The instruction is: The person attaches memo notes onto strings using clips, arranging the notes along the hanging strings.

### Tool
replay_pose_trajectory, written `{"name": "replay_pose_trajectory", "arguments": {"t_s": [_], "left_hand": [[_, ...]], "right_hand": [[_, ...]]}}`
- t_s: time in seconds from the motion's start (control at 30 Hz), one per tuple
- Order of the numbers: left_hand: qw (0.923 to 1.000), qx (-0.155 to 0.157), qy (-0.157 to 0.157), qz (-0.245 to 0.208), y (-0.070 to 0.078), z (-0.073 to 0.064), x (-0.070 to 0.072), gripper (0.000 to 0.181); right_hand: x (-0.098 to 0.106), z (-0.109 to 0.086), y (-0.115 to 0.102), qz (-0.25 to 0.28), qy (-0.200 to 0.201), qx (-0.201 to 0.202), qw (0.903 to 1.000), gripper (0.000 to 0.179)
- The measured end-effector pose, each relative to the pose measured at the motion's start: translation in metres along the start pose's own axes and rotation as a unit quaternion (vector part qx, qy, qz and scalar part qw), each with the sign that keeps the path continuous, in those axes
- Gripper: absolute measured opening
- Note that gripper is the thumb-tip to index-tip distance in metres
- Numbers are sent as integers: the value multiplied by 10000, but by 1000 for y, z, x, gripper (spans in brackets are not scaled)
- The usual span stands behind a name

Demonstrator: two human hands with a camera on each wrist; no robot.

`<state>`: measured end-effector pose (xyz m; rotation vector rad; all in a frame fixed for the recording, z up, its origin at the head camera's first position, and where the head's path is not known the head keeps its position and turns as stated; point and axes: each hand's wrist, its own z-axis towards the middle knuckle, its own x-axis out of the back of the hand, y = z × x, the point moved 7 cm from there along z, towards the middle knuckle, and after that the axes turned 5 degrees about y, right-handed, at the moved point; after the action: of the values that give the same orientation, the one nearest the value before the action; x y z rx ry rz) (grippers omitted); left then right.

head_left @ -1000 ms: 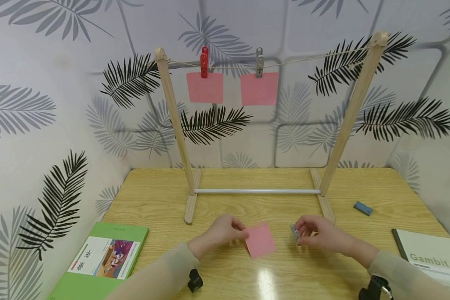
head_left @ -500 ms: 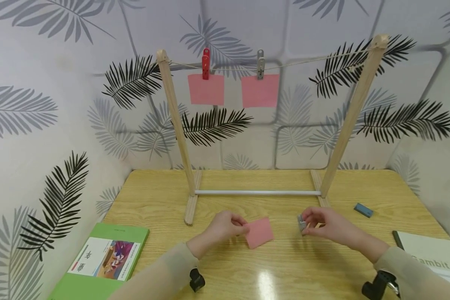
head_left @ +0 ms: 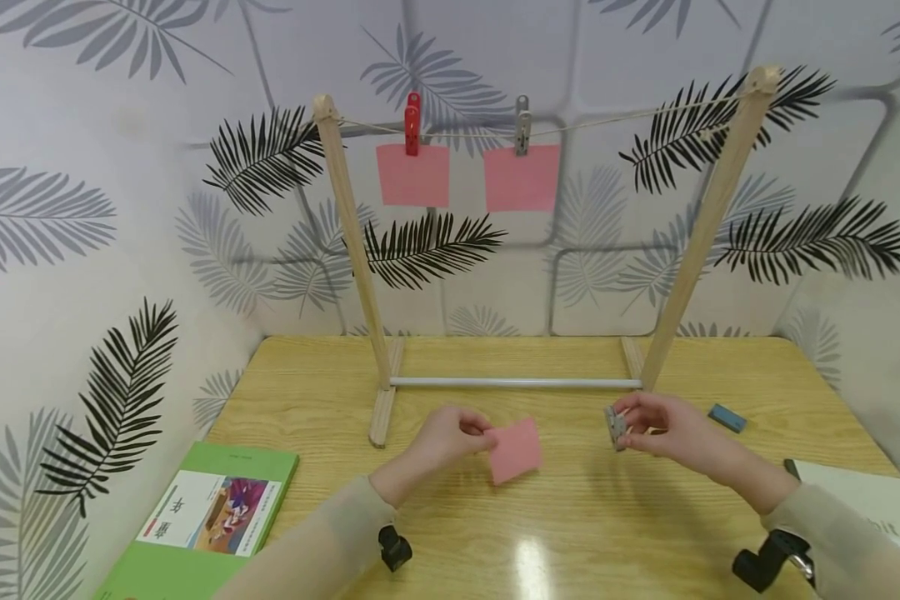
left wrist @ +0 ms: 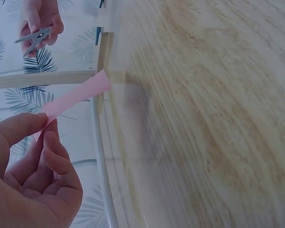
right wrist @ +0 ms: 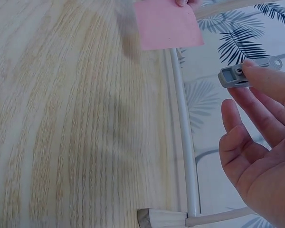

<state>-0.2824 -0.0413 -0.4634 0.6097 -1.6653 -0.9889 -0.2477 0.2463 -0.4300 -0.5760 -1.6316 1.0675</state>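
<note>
My left hand (head_left: 450,442) pinches a pink paper square (head_left: 515,451) by its left edge, between thumb and index finger, above the table. Seen edge-on in the left wrist view, the paper (left wrist: 78,97) curves slightly. To the right, apart from the paper, my right hand (head_left: 671,429) holds a grey clothespin (head_left: 616,428) between thumb and fingers; the right wrist view shows this clothespin (right wrist: 249,71) side-on. Two more pink squares hang from the string, the left one (head_left: 414,179) under a red clothespin (head_left: 412,125), the right one (head_left: 522,182) under a grey clothespin (head_left: 523,127).
A wooden frame with a left post (head_left: 354,250), a right post (head_left: 708,233) and a white crossbar (head_left: 516,382) stands at the back. A green book (head_left: 195,517) lies left. A blue eraser-like block (head_left: 727,418) and a pale notebook (head_left: 862,500) lie right.
Both hands have risen a little toward the frame. The right hand with the clothespin has also shifted right, away from the paper, and the paper has tilted.
</note>
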Motion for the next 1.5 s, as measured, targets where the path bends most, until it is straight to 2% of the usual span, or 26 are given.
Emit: {"name": "replay_pose_trajectory", "arguments": {"t_s": [0.23,0.47,0.77,0.97,1.5], "left_hand": [[9999,103,43,40,7,4,6,22],[9996,-167,196,139,22,10,20,20],[9993,-247,241,160,37,14,33,18],[9993,-173,319,113,46,15,42,21],[9988,-49,429,220,61,13,65,25]], "right_hand": [[10,-3,-11,-5,122,48,9999,48],[22,-3,-18,-96,431,48,9990,45],[36,-5,-23,-114,682,-50,9976,43],[43,-4,-30,58,766,88,9970,40],[67,-3,-49,-102,1337,364,9903,33]]}}
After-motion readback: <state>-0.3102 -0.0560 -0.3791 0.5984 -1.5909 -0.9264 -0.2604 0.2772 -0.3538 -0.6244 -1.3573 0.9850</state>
